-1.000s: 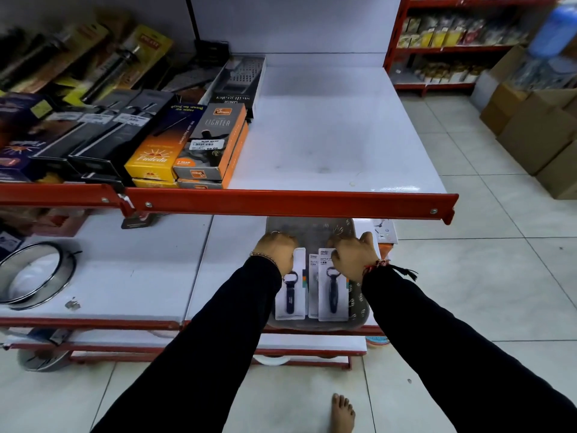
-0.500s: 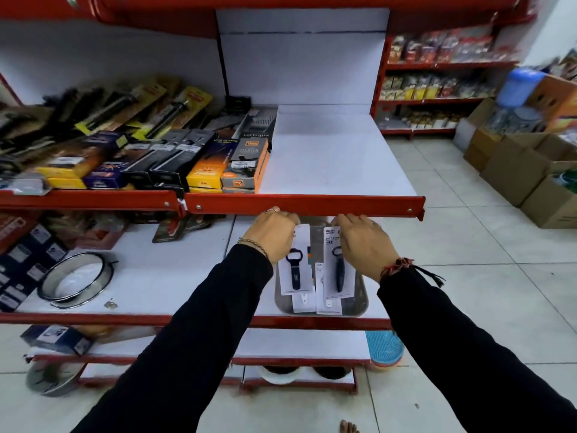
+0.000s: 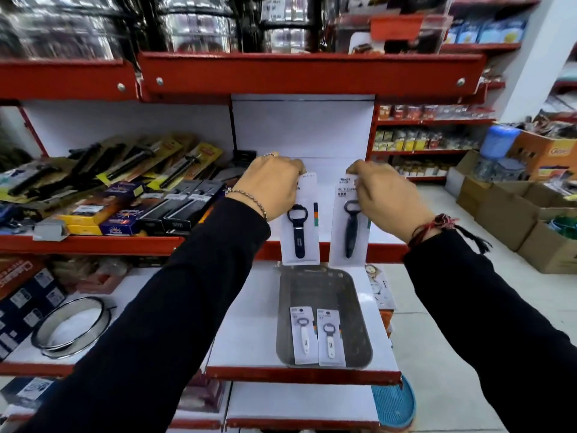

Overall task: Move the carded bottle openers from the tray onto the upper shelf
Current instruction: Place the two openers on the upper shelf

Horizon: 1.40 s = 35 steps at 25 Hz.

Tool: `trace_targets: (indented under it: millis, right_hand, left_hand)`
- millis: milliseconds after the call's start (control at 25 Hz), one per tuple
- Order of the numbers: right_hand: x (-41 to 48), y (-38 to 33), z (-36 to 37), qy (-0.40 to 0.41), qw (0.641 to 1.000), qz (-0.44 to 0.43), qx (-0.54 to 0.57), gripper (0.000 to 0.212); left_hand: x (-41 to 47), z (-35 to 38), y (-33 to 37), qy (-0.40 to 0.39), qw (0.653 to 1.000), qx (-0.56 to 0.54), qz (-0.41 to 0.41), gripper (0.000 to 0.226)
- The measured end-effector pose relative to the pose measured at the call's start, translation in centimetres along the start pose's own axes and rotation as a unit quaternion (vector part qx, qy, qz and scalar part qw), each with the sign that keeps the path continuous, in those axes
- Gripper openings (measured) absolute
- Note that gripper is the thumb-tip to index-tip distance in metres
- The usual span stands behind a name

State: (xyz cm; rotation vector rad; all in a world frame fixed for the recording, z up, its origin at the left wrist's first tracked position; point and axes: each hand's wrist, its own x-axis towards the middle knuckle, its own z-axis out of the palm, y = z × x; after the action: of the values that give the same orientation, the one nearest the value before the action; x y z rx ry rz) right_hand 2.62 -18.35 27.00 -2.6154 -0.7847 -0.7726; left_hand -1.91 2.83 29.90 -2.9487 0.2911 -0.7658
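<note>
My left hand (image 3: 271, 184) pinches the top of a white card with a dark blue bottle opener (image 3: 298, 230). My right hand (image 3: 384, 196) grips the top of a second carded dark opener (image 3: 351, 228). Both cards hang upright in front of the upper shelf (image 3: 324, 170), their lower ends over its red front edge. Below, a grey metal tray (image 3: 324, 289) lies on the lower shelf with two carded white-handled openers (image 3: 304, 334) (image 3: 330, 337) side by side at its near end.
Boxed lighters and kitchen tools (image 3: 118, 195) fill the left half of the upper shelf. A round metal sieve (image 3: 71, 326) lies on the lower shelf at left. Cardboard boxes (image 3: 512, 207) stand on the floor at right. Another red shelf (image 3: 312, 73) hangs overhead.
Both hands have risen from the tray to the upper shelf's level, each carrying one carded dark opener. Two white-handled carded openers are left showing in the tray.
</note>
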Motion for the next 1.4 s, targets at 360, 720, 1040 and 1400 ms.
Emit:
trace_targets:
  millis: [360,720,1040,1400]
  right_hand:
    - [9.6,1.0,3.9,-0.095,0.994,0.046,-0.022,0.039]
    - [11.7,3.1,12.8,-0.249,0.962,0.106,0.037,0.037]
    - [10.3,3.1,15.7,-0.293,0.948,0.127,0.015,0.049]
    - [7.6,2.0,14.0,-0.201,0.974,0.105,-0.015,0.044]
  left_hand:
    - [9.1,2.9,-2.5,-0.111,0.989,0.088,-0.048,0.046]
    - [10.2,11.1,-4.4,-0.189,0.978,0.071,-0.054,0.044]
    - [9.5,15.5,-3.9,-0.249,0.963,0.089,-0.056,0.042]
    - [6.5,14.3,-3.0,-0.222,0.973,0.012,-0.066,0.045]
